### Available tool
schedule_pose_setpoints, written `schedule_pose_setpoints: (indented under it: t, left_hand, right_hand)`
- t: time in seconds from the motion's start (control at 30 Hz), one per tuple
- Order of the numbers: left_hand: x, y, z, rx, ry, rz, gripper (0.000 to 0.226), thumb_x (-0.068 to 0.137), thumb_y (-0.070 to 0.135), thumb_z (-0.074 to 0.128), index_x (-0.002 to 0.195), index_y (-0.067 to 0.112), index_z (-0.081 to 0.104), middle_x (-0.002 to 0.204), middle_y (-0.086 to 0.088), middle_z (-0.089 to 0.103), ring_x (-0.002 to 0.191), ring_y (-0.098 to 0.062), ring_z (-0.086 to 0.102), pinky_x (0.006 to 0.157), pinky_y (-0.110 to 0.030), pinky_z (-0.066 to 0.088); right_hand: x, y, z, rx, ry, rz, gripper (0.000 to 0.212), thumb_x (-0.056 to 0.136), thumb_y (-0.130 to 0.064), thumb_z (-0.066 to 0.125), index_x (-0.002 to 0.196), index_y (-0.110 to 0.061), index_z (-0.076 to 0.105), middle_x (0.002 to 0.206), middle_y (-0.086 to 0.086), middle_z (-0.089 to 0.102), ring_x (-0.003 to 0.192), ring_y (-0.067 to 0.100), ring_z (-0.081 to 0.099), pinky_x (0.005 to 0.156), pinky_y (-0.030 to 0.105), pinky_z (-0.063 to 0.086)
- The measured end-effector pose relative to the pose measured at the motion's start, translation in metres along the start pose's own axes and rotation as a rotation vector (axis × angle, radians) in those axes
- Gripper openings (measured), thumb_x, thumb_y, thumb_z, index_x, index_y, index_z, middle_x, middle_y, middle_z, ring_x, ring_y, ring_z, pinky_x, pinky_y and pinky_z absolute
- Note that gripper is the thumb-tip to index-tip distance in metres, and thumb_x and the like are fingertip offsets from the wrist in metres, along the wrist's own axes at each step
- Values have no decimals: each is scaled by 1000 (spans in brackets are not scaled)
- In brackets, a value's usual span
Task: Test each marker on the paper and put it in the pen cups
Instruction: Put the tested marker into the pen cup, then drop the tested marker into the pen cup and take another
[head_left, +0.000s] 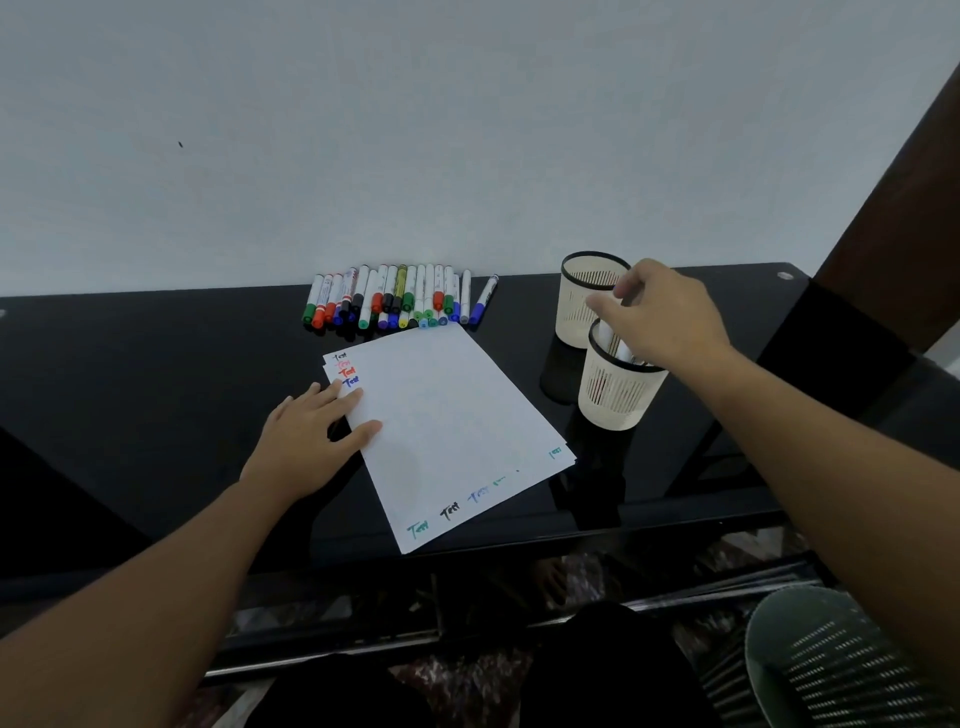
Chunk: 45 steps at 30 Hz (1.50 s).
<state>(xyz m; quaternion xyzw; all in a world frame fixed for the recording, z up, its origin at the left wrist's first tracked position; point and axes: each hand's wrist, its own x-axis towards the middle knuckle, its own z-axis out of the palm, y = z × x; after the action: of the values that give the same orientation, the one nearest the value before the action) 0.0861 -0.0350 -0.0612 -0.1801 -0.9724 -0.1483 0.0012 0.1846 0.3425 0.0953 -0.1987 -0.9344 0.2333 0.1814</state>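
Several sheets of white paper (447, 415) lie stacked on the black table, with small "Test" scribbles in different colours at the top left corner and along the lower edge. My left hand (306, 441) rests flat on the paper's left edge, fingers straight. A row of several capped markers (395, 301) lies at the back by the wall. Two cream slotted pen cups stand at the right: a far cup (582, 306) and a near cup (618, 395) with white markers (621, 349) in it. My right hand (665, 317) hovers over the near cup, fingers bent downward; whether they pinch a marker is hidden.
A white wall rises directly behind the table (156, 395). One blue-capped marker (484, 300) lies apart at the right end of the row. A mesh bin (831, 670) stands on the floor at the lower right, under the table's front edge.
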Motion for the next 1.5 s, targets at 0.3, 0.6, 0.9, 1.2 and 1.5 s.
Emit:
schedule_pose_setpoints:
  t: [0.3, 0.6, 0.9, 1.2, 1.5]
  left_hand:
    - [1, 2, -1, -6, -13, -4, 72, 94, 74, 34, 156, 37, 35, 166, 5, 24, 155, -17, 14, 126, -46, 9]
    - [12, 4, -15, -26, -35, -22, 67, 88, 76, 50, 146, 42, 49, 158, 7, 39, 144, -20, 33, 119, -51, 25]
    - [12, -12, -6, -89, 98, 53, 81, 75, 88, 38, 139, 42, 57, 145, 14, 45, 136, -15, 33, 117, -48, 26]
    - [16, -16, -1, -106, 117, 50, 79, 76, 86, 39, 139, 42, 58, 146, 14, 43, 139, -12, 28, 118, -47, 22]
    - [20, -16, -1, -100, 116, 46, 78, 76, 86, 38, 138, 43, 57, 145, 15, 43, 138, -11, 28, 116, -46, 24]
  right_hand:
    - [2, -21, 2, -75, 94, -171, 33, 97, -54, 57, 112, -24, 60, 90, -5, 68, 92, 22, 65, 92, 46, 50]
    - [3, -85, 58, -139, 73, -534, 22, 104, -41, 50, 107, -23, 61, 86, -6, 65, 81, 21, 62, 74, 39, 48]
    - [36, -57, 168, -162, -311, -224, 30, 104, -26, 49, 133, -26, 54, 113, 4, 60, 91, 22, 60, 81, 44, 59]
    - [91, -45, 199, -315, -364, -207, 61, 99, -12, 48, 155, -32, 35, 134, 17, 42, 118, 38, 48, 83, 42, 48]
    - [105, -36, 200, -506, -210, -378, 41, 95, -8, 57, 133, -20, 48, 119, 14, 44, 94, 29, 49, 73, 41, 46]
